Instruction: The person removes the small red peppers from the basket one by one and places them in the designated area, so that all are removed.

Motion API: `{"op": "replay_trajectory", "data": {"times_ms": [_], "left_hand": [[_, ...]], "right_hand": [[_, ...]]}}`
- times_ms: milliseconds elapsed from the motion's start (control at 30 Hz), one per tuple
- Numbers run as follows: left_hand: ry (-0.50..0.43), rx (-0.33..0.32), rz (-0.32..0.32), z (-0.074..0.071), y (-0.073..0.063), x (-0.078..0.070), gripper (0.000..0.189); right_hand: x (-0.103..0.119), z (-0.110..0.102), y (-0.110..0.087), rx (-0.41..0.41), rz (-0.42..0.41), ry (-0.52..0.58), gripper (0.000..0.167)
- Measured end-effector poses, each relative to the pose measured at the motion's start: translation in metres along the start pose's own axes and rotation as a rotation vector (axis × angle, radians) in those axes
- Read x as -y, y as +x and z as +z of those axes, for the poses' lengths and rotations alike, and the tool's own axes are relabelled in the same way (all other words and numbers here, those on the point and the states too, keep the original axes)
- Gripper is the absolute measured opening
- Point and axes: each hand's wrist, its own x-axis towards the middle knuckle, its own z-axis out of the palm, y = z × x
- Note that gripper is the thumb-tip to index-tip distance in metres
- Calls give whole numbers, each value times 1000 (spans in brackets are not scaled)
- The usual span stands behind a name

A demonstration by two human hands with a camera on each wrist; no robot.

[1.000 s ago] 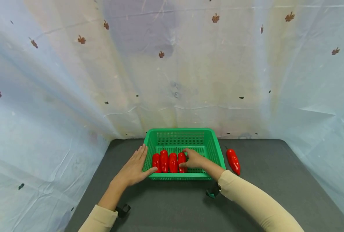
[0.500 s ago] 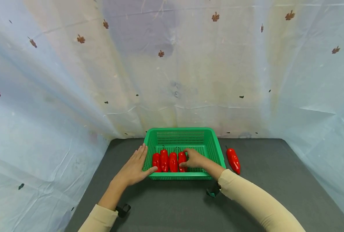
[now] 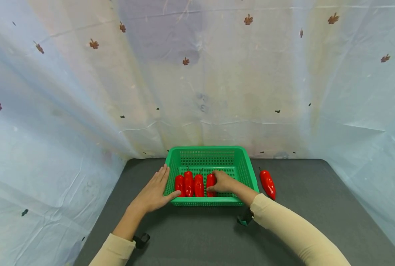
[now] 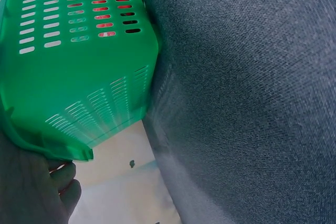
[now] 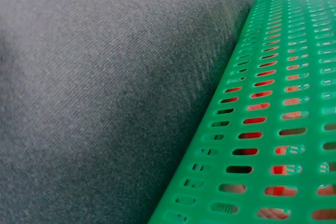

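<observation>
A green plastic basket (image 3: 210, 201) holds several glossy red peppers, lined up side by side with their stems pointing away from me. My right hand (image 3: 224, 182) reaches over the front rim and grips the rightmost red pepper (image 3: 211, 185) between thumb and fingers. Left of it, a small gap apart, lies another red pepper (image 3: 198, 186). My left hand (image 3: 153, 193) rests on the basket's front left corner, fingers straight along the left rim and thumb on the front rim. In the left wrist view, the left hand's fingers (image 4: 64, 179) show beside the basket's rim.
One more red pepper (image 3: 268, 185) lies on the dark grey tabletop (image 3: 197, 236), right of the basket. A pale plastic sheet (image 3: 204, 81) with printed brown leaves hangs behind and at both sides. Through the basket's slotted wall (image 5: 273, 108), red shows in the right wrist view.
The rightmost pepper in my right hand has shifted slightly to the right, widening the gap to its neighbour. My left hand and the basket have stayed in place.
</observation>
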Motion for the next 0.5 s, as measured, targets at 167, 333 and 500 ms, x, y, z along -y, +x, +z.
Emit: {"op": "replay_trajectory", "data": {"times_ms": [167, 333, 500], "left_hand": [[-2, -5, 2, 0, 0, -1, 111], [1, -7, 4, 0, 0, -1, 111], [-4, -4, 1, 1, 0, 0, 111]], "right_hand": [[-1, -2, -1, -10, -19, 7, 76], [-1, -5, -2, -41, -43, 49, 79], [2, -7, -5, -76, -54, 126, 78]]}}
